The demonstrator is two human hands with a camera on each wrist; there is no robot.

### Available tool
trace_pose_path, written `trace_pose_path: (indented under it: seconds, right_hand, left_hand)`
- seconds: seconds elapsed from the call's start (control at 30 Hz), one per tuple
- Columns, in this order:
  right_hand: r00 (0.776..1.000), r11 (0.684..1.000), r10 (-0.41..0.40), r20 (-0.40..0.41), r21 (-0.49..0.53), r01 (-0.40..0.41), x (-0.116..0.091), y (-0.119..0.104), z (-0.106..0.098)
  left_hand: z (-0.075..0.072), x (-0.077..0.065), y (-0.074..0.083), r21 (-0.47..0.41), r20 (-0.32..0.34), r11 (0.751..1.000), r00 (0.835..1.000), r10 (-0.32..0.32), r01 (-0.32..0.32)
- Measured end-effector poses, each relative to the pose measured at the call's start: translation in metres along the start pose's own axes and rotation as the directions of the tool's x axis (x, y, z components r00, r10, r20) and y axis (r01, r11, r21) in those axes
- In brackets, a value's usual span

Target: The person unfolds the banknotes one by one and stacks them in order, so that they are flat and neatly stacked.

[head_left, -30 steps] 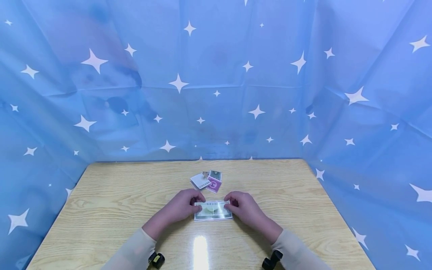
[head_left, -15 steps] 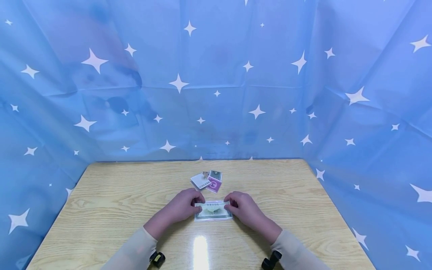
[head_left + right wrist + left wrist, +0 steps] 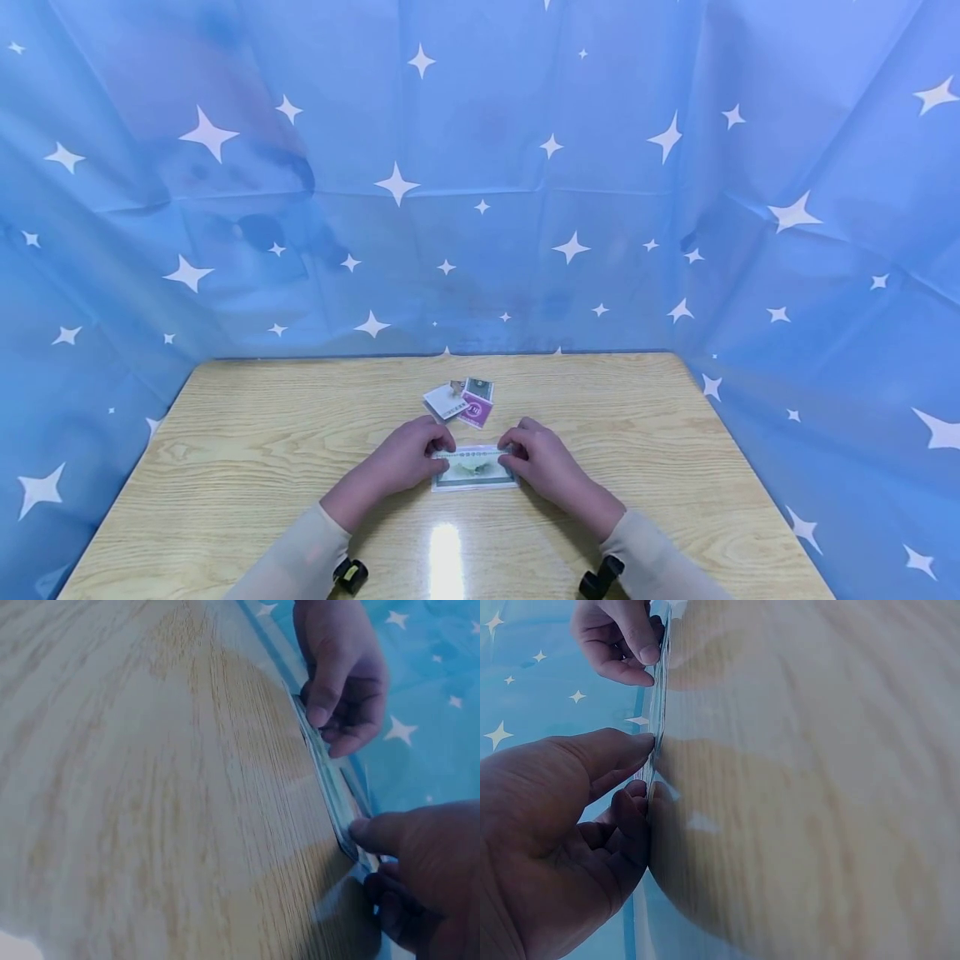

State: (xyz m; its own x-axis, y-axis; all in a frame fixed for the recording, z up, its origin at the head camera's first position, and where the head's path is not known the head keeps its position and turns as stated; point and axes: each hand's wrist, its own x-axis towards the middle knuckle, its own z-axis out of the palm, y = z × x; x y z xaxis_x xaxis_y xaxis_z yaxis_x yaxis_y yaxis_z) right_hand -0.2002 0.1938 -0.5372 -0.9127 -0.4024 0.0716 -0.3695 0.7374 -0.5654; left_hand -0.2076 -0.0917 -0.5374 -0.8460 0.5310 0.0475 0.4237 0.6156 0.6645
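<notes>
A green and white banknote (image 3: 474,475) with a clear margin along its edges lies flat on the table in the head view. My left hand (image 3: 405,454) pinches its left end, thumb on top and fingers at the far edge. At the opposite end, my right hand (image 3: 546,465) grips it in the same manner. From the left wrist camera, the banknote (image 3: 658,709) appears edge-on as a thin strip, with the left thumb on it. The right wrist view shows the banknote (image 3: 330,784) at a slant between both hands; the fingertips beneath are partly hidden.
Just beyond the hands lies a small loose pile: a folded white note (image 3: 446,402), a purple note (image 3: 476,410) and a dark green note (image 3: 480,388). The wooden table (image 3: 285,442) ends at a blue star-patterned curtain (image 3: 480,292). Glare brightens the tabletop near the front.
The bright glare on the banknote has faded and its surface has shifted very slightly to the right. My right hand's fingers stand a little higher. Both hands keep their places at its ends.
</notes>
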Motion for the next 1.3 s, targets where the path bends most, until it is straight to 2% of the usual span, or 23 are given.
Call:
trace_pose_path:
  seconds: [0.27, 0.57, 0.73, 0.87, 0.97, 1.1, 1.2, 1.3]
  right_hand:
    - [1.0, 0.999, -0.021, -0.019, 0.031, 0.021, -0.001, 0.002, 0.001]
    - [1.0, 0.999, -0.004, -0.009, 0.033, 0.004, -0.001, 0.002, 0.0]
    - [1.0, 0.998, 0.005, -0.028, 0.07, -0.003, -0.001, 0.003, -0.001]
    - [0.997, 0.993, 0.011, -0.075, 0.116, -0.002, 0.001, 0.002, -0.003]
    - [0.994, 0.991, 0.013, -0.104, 0.135, 0.001, 0.006, -0.002, -0.004]
    - [0.991, 0.987, 0.037, -0.128, 0.159, -0.016, 0.017, -0.013, -0.008]
    - [0.989, 0.983, 0.062, -0.136, 0.178, -0.037, 0.029, -0.022, -0.009]
    - [0.987, 0.98, 0.1, -0.122, 0.185, -0.077, 0.045, -0.028, -0.004]
  left_hand:
    - [0.0, 0.001, -0.002, 0.003, 0.003, 1.0, 1.0, -0.015, 0.015]
    - [0.0, 0.001, -0.002, -0.004, 0.006, 1.0, 1.0, -0.019, 0.019]
    - [-0.001, 0.001, -0.001, -0.006, 0.003, 1.0, 1.0, -0.031, 0.031]
    - [-0.006, -0.001, 0.003, -0.041, -0.029, 0.998, 0.999, -0.042, 0.04]
    - [-0.014, 0.001, 0.005, -0.075, -0.08, 0.996, 0.996, -0.046, 0.04]
    - [-0.028, 0.013, 0.004, -0.125, -0.154, 0.991, 0.986, -0.071, 0.052]
    - [-0.037, 0.027, -0.005, -0.148, -0.207, 0.987, 0.974, -0.089, 0.059]
    - [-0.044, 0.042, -0.016, -0.117, -0.228, 0.992, 0.971, -0.076, 0.05]
